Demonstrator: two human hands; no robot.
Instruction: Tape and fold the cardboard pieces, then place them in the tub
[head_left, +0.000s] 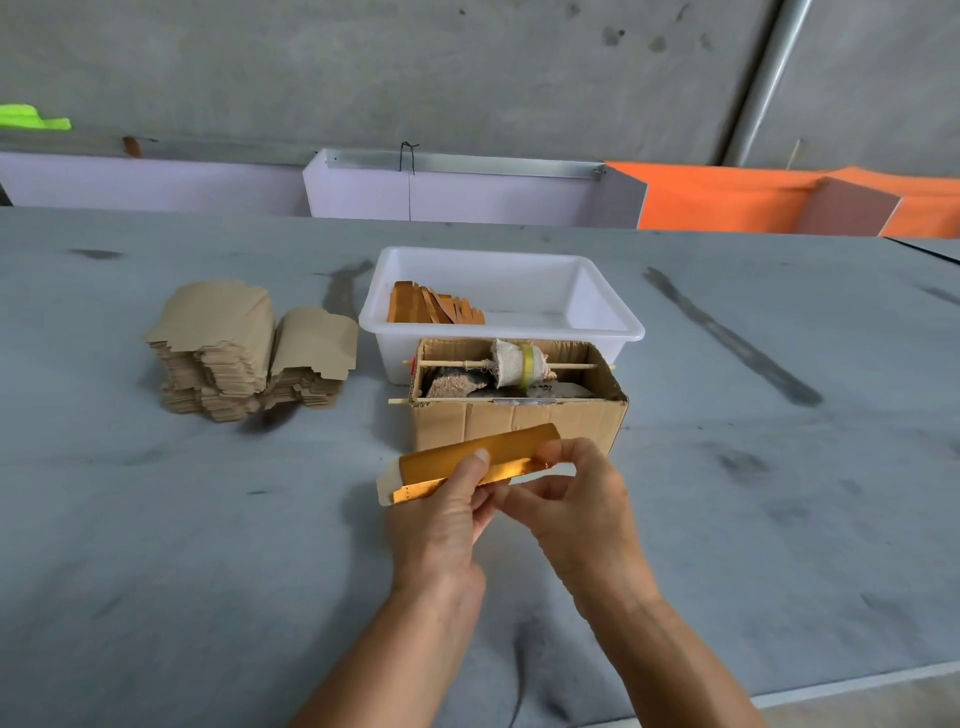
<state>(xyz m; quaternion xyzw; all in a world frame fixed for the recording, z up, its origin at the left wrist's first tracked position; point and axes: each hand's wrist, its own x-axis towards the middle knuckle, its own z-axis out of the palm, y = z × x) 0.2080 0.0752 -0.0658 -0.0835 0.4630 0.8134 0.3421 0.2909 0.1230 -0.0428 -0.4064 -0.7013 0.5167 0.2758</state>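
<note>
Nearest the camera, two bare forearms reached over the grey, scuffed bench (156, 545), and both hands met on one glossy golden-orange cardboard piece (467, 452) held just above the surface, partly folded, with a pale unprinted flap showing at its left end. The left hand (441, 519) gripped it from below, its thumb pressed flat on the shiny upper face and its fingers curled under. The right hand (576, 499) pinched the piece's right end, its fingers curled round the edge. Just beyond the hands stood an open brown corrugated cardboard box (519, 421), touching or almost touching the tub behind it; two thin wooden sticks (498, 365) lay across it, one carrying a pale cloth-wrapped spool with a yellow-green roll of tape (522, 364), and grey-brown lumps lay under that, too unclear to name. Behind the box sat a white rectangular plastic tub (602, 317), and inside it, at its left end, leaned a row of folded golden-orange cardboard pieces (434, 309). Left of the tub, well apart from the hands, rose two stacks of flat plain-brown die-cut cardboard blanks (244, 353), side by side. Along the bench's far edge stood lilac panels (457, 195) and orange panels (727, 202) before a grey concrete wall (415, 67).
</note>
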